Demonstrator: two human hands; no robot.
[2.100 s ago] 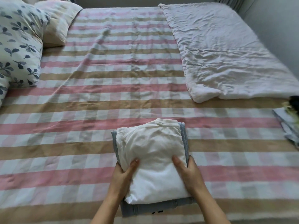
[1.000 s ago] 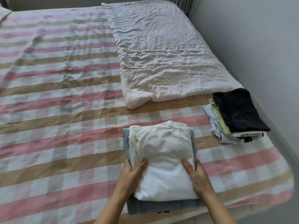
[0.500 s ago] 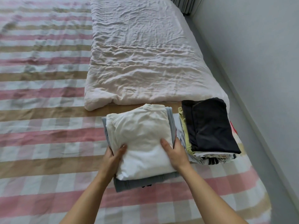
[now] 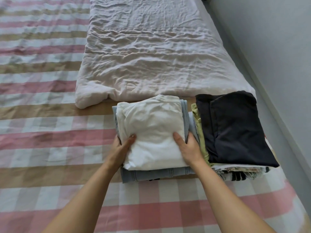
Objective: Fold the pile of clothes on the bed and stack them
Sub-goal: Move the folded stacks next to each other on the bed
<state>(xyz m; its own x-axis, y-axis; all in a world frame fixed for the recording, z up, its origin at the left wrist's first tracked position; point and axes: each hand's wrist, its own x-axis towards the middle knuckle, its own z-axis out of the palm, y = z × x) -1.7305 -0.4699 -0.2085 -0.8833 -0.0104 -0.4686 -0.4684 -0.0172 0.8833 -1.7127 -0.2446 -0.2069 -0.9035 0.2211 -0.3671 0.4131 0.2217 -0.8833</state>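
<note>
A folded white shirt [image 4: 151, 130] lies on top of a folded blue-grey garment [image 4: 156, 174]; together they form a small stack. My left hand [image 4: 122, 148] grips the stack's left side, thumb on the white shirt and fingers underneath. My right hand [image 4: 188, 148] grips its right side the same way. Just to the right sits a second stack of folded clothes, with a black garment [image 4: 234, 130] on top, a yellow-green one [image 4: 199, 132] under it and patterned pieces [image 4: 242, 174] at the bottom. The two stacks touch.
The bed has a pink, tan and white checked sheet [image 4: 50, 140]. A folded pale quilt [image 4: 151, 56] lies behind both stacks. A grey wall [image 4: 277, 47] runs along the bed's right edge, close to the black-topped stack.
Both hands have carried the white-and-blue stack to the right across the bed, up against the black-topped stack. The view has swung right with it.
</note>
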